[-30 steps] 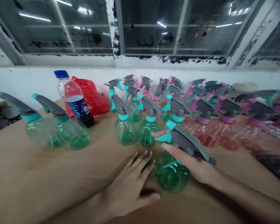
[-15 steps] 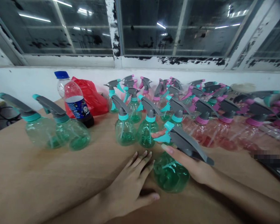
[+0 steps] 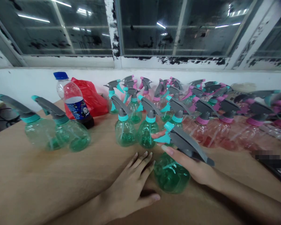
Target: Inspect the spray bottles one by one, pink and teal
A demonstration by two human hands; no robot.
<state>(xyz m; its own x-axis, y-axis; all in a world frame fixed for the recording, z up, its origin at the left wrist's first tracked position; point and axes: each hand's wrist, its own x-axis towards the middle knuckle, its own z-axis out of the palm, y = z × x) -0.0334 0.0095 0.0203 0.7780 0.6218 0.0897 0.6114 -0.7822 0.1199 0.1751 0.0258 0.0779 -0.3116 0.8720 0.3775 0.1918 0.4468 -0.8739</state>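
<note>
My right hand (image 3: 189, 161) is wrapped round the neck of a green spray bottle (image 3: 172, 176), just below its grey and turquoise trigger head. The bottle leans a little, its nozzle pointing to the left. My left hand (image 3: 133, 184) lies flat on the wooden table (image 3: 67, 184), fingers spread, close to the left side of that bottle. Just beyond my hands stand two more green spray bottles, a nearer one (image 3: 148, 132) and one to its left (image 3: 125, 131). Part of the gripped neck is hidden by my fingers.
Rows of pink spray bottles (image 3: 227, 131) and green ones fill the back right. Two green spray bottles (image 3: 73, 134) stand at the left. Behind them are a blue-capped soda bottle (image 3: 76, 104) and a red plastic bag (image 3: 93, 97). A dark flat object (image 3: 273, 165) lies at the right.
</note>
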